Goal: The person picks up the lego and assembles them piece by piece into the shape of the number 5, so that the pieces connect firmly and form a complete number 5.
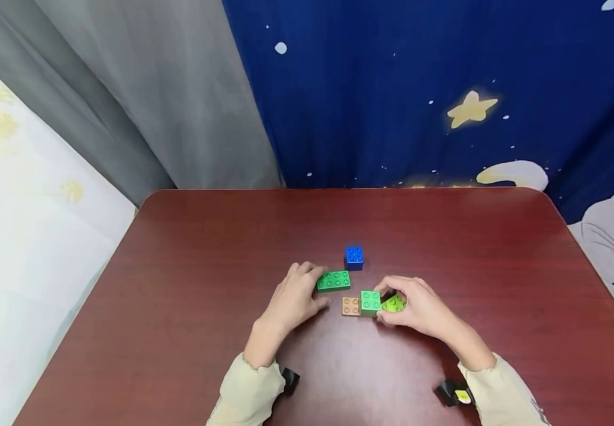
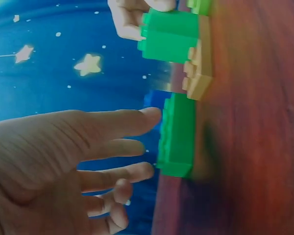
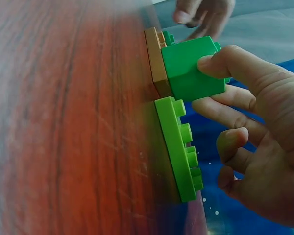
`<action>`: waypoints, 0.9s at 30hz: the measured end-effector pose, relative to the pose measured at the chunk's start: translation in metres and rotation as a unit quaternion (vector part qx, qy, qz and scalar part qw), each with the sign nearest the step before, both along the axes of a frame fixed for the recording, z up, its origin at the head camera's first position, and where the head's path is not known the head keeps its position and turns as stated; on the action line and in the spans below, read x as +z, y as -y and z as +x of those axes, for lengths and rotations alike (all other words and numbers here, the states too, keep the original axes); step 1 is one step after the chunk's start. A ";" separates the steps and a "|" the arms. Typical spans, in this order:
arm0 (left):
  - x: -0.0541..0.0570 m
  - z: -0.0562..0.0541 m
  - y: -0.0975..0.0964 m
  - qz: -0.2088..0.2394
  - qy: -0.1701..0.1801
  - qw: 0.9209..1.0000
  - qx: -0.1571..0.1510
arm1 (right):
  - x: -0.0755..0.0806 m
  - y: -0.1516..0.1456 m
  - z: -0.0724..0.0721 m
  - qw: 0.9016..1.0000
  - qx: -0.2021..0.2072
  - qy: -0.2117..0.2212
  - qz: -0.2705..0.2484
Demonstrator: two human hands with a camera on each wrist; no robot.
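Observation:
My right hand (image 1: 414, 303) pinches a square green brick (image 1: 370, 303) between thumb and fingers. That brick sits on the right part of a flat tan brick (image 1: 350, 306), whose left studs show in the head view. A flat lime brick (image 3: 175, 149) lies just right of them, partly under my right hand. My left hand (image 1: 297, 294) has its fingers extended, fingertips right at the left end of a long green brick (image 1: 334, 281), thumb held apart. Behind the long brick stands a blue brick (image 1: 354, 258), mostly hidden in the left wrist view.
The bricks stand together around the middle of a dark red-brown table (image 1: 221, 248). A grey curtain (image 1: 189, 89) and a blue star-patterned curtain (image 1: 381, 89) hang along the table's far edge. Black wrist devices show by both cream sleeves (image 1: 250, 390).

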State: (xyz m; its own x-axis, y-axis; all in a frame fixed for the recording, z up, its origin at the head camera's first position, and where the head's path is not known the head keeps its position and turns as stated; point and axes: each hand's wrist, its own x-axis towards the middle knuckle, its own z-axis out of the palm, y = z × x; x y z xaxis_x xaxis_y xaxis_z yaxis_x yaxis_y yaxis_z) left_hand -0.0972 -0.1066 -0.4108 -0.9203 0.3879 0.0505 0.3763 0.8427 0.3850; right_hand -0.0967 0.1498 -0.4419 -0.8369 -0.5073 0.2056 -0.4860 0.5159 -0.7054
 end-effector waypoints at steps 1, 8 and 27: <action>-0.003 0.000 0.001 -0.004 0.007 1.000 -0.003 | -0.001 0.000 0.001 1.000 0.001 -0.005 -0.002; -0.019 0.005 0.003 -0.010 0.008 1.000 0.002 | -0.009 0.003 0.010 0.999 0.010 -0.027 -0.015; -0.018 -0.002 0.002 0.002 -0.048 0.999 0.022 | -0.001 -0.001 0.008 0.999 0.008 -0.034 -0.014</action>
State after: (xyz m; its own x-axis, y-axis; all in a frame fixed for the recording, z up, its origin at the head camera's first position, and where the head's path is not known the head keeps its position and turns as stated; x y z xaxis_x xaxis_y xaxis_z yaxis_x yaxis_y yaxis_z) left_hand -0.0991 -0.1084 -0.4285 -0.9269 0.3478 0.1412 0.3754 0.8577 0.3514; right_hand -0.0887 0.1507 -0.4429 -0.8121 -0.5137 0.2766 -0.5417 0.4879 -0.6845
